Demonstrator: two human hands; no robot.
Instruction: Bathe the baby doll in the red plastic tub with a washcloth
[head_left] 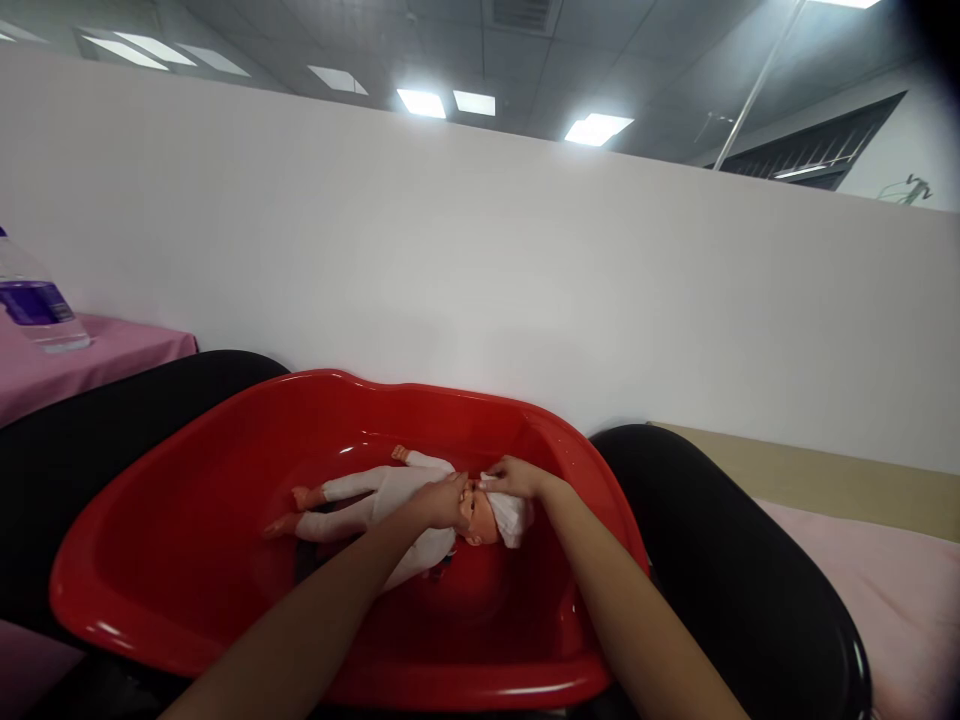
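Note:
A baby doll point(409, 490) in white clothes lies on its back in a red baby bathtub point(187, 520), its feet to the left and its head to the right. On its head is a white cloth cap point(512, 517). My left hand point(448, 500) is closed at the doll's chin and neck, its fingertips partly hidden against the face. Over the forehead, my right hand point(517, 477) pinches the cap's edge with bent fingers. The doll's bare feet and one raised hand show, while my left forearm covers part of its body.
Black rounded panels point(720, 550) flank the tub on both sides. A clear bottle with a purple label point(37, 303) stands on a pink-covered surface point(139, 350) at left. Behind the tub rises a white partition point(465, 250). Pink cloth point(862, 590) lies at right.

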